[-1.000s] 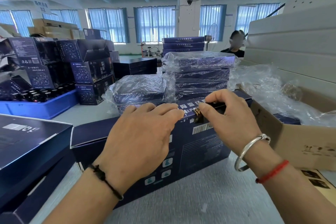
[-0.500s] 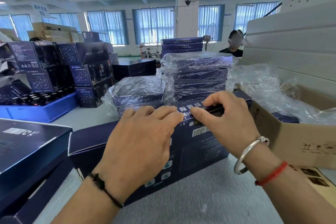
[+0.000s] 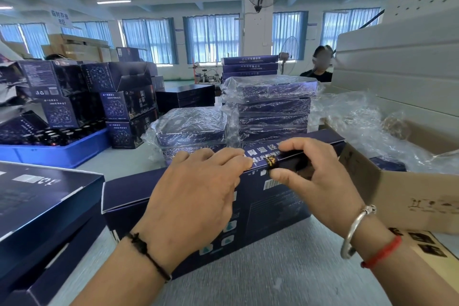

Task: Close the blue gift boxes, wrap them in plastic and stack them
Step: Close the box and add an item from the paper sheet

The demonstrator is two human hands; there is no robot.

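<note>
Squarely on the desk [image 3: 285, 271]: blue gift box [image 3: 270, 204] standing on its long edge. Left hand [image 3: 196, 196] flat along its top edge, fingers straight. Right hand [image 3: 315, 181] pinching a dark flap [image 3: 285, 163] (gold-marked) at that edge. Behind, plastic-wrapped boxes [image 3: 270, 104] stacked.

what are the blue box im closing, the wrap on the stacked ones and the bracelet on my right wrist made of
Blue box: looks like printed cardboard, slightly glossy, with crisp folded edges. Wrap: thin clear plastic film, crinkled and shiny. Bracelet: seems polished silver-coloured metal, a rigid shiny band; exact metal unclear.
</note>
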